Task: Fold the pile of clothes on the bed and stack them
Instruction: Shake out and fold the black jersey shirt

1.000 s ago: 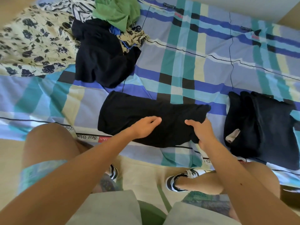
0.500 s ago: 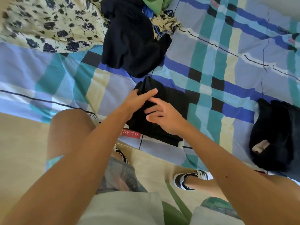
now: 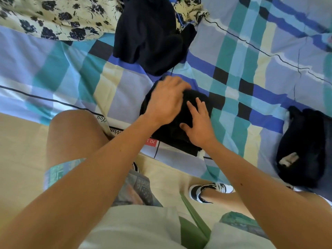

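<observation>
The black garment [image 3: 181, 139] is now folded smaller, at the bed [image 3: 233, 87] edge.
Blurred left hand [image 3: 167, 101] and right hand [image 3: 199, 128] press it, fingers straight.

Bright, even daylight fills the view, with no visible source and no glare. Shadows are faint. The left grip [image 3: 165, 103], a bare hand, is smeared by motion blur, worst along its far edge. The right grip [image 3: 199, 126] is sharper. The black folded garment [image 3: 170, 139] beneath them shows almost no fold detail. The checked bedsheet [image 3: 251, 51] looks slightly soft, and its straight stripes bow toward the picture's edges from wide-angle distortion.
</observation>
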Motion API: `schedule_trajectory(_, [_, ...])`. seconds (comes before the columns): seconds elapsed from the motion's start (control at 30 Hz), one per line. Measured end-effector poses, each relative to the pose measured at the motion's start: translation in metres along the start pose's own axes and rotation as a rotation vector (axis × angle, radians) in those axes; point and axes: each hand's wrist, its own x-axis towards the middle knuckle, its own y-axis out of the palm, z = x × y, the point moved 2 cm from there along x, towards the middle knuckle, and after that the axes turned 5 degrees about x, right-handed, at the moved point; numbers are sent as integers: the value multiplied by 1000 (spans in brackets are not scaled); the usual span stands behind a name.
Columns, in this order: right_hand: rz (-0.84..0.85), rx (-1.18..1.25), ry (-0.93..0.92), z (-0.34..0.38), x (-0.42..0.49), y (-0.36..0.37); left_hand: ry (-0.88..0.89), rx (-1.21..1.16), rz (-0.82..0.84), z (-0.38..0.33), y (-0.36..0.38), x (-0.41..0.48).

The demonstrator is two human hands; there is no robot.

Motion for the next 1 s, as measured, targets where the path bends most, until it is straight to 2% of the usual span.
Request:
schedule_trajectory(0.03, [-1, 29, 3, 0, 1, 1, 34, -30, 148, -5, 5, -2])
schedule_trajectory(0.1, [10, 33, 12, -2, 2, 2, -98, 21, 428, -5, 13, -10])
schedule_trajectory(0.17, [27, -19, 7, -6, -2, 2, -248, 183, 555, 2, 12, -14])
schedule_trajectory(0.3, [46, -70, -4, -12, -6, 1, -398, 480, 816, 13, -9, -11])
schedule_trajectory(0.37, [45, -74, 5, -12, -4, 1, -414, 533, 1023, 13, -19, -13])
schedule_trajectory(0.43, [46, -75, 16, -11, -2, 2, -420, 483, 1100, 16, -28, -14])
schedule_trajectory(0.47, [48, -83, 19, -10, -2, 3, -417, 431, 1055, 16, -33, -11])
schedule_trajectory(0.5, [49, -91, 22, -9, -2, 5, -390, 368, 941, 14, -35, -8])
schedule_trajectory(0.57, [53, -100, 23, -7, -1, 9, -198, 233, 613, 4, -30, 1])
schedule_trajectory(0.6, [55, -103, 25, -6, -1, 10, -86, 190, 504, -2, -25, 5])
schedule_trajectory(0.67, [58, -110, 32, -5, -1, 13, 4, 208, 407, -4, -10, 10])
schedule_trajectory(0.8, [124, -118, 58, -6, 4, 11, -221, 282, 269, 23, 12, 18])
schedule_trajectory(1.0, [245, -128, 116, -3, 14, 7, -419, 48, 114, 61, 15, 25])
